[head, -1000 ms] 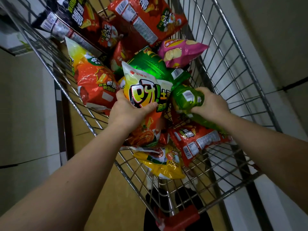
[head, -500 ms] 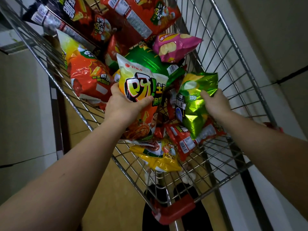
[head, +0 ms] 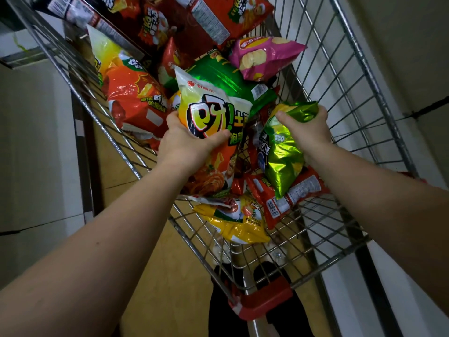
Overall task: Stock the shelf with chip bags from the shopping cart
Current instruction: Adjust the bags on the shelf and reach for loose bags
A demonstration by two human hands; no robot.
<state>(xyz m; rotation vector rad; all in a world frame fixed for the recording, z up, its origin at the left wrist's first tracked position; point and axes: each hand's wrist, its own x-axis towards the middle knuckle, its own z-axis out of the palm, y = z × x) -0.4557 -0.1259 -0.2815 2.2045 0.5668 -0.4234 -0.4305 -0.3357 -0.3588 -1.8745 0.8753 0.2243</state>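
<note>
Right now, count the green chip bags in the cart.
2: a shiny light-green bag gripped by the right hand, and a darker green bag behind the white bag. More may be buried.

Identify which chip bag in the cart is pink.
It is the pink bag printed with pale chip slices, lying untouched against the cart's right wire wall, beyond both hands. The bags around it are red, orange, yellow or green.

The wire shopping cart (head: 359,98) is silver with a red corner bumper (head: 264,304). Its bags are a white-yellow-orange bag (head: 209,122) with bold black-outlined lettering, a shiny lime-green bag (head: 283,152), a pink bag (head: 264,57), a yellow bag (head: 238,224) and a dark green bag (head: 218,76).
</note>
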